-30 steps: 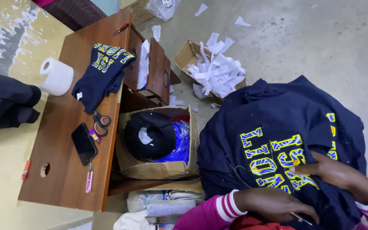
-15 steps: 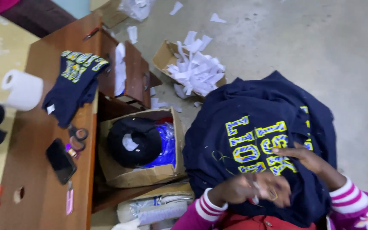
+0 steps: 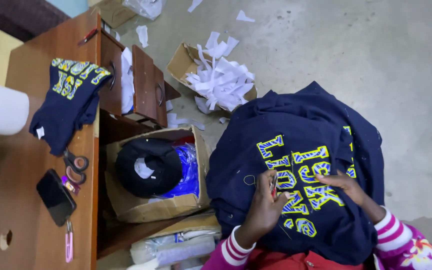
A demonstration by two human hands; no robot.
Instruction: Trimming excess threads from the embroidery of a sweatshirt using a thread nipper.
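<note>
Head view, entry: your navy garment [image 3: 296, 165] with yellow-and-blue lettering now lies spread over your lap, more of the lettering showing than a second ago, so the stitched area is easier to reach. Beside the garment toward the desk stands an open cardboard box [image 3: 141, 207] holding a black cap [image 3: 146, 167]; beyond the garment, a second box of white paper scraps [image 3: 221, 80]. On the wooden desk [image 3: 21, 200] past the first box: a folded navy shirt [image 3: 68, 107], scissors [image 3: 76, 167], a dark phone [image 3: 56, 196]. Your left hand [image 3: 263, 205] has shifted onto the lettering, fingers pinched on a small thin tool [image 3: 274, 186], kind unclear. Your right hand [image 3: 343, 182] lies flat, fingers extended, pressing the fabric, holding nothing.
</note>
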